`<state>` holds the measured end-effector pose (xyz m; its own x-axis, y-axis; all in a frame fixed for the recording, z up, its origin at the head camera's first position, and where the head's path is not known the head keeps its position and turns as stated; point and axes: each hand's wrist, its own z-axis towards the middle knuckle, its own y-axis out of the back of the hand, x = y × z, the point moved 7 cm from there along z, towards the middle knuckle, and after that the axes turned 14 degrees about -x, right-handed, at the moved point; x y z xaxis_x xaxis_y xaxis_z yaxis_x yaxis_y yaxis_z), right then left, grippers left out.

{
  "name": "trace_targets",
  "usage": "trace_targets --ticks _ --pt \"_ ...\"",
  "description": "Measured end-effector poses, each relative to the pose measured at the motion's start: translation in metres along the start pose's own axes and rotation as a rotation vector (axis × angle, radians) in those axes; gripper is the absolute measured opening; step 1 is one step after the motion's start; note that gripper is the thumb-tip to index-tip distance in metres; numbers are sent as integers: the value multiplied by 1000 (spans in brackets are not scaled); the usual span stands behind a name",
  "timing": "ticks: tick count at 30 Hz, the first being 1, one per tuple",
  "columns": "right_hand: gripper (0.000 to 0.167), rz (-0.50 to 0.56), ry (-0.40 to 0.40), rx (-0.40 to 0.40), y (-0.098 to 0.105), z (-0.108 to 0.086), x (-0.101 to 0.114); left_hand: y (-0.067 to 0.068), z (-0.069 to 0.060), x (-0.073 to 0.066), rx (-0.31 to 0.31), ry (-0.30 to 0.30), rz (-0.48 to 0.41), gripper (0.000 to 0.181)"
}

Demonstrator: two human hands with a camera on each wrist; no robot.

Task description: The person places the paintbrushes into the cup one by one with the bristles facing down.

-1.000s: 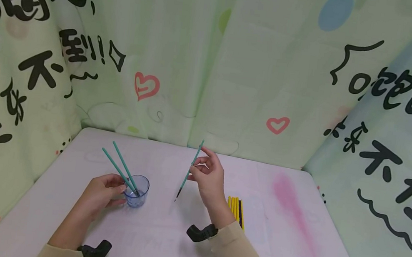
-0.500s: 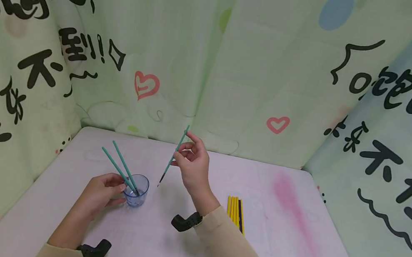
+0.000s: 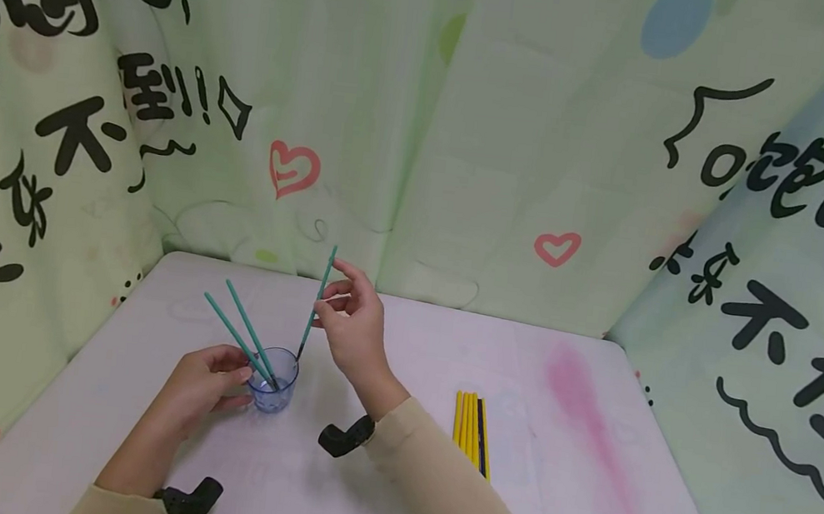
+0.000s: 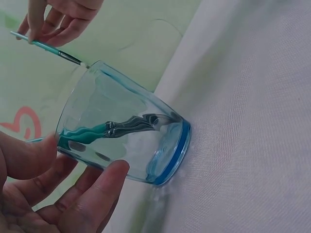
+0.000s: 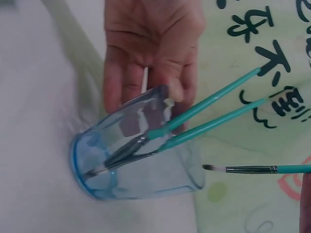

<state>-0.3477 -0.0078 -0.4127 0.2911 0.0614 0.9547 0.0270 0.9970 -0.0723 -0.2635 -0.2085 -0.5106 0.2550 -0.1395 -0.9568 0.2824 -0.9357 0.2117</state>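
My left hand grips the side of a clear bluish plastic cup standing on the table. The thumb lies by the rim in the left wrist view. Two teal paintbrushes lean inside the cup, bristles down, handles sticking out to the left in the head view. Between thumb and fingers, my right hand pinches a third teal paintbrush, tilted with bristles down. Its dark tip is just outside the cup's mouth, apart from the rim in the right wrist view.
Several yellow pencils, one with a dark stripe beside it, lie in a row right of centre. A pale cloth covers the table, with a pink streak at right. A printed curtain stands behind and along both sides.
My right hand has carried its paintbrush leftward, from mid-table to the cup's rim, and the brush now stands more upright. The left hand and the cup have stayed in place.
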Motion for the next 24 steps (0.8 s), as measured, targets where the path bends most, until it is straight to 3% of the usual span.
trace_targets --ticks 12,24 --pt "65 -122 -32 63 -15 -10 -29 0 2 2 -6 13 16 39" --pt "61 -258 -36 135 -24 -18 -45 1 2 3 0 13 13 41"
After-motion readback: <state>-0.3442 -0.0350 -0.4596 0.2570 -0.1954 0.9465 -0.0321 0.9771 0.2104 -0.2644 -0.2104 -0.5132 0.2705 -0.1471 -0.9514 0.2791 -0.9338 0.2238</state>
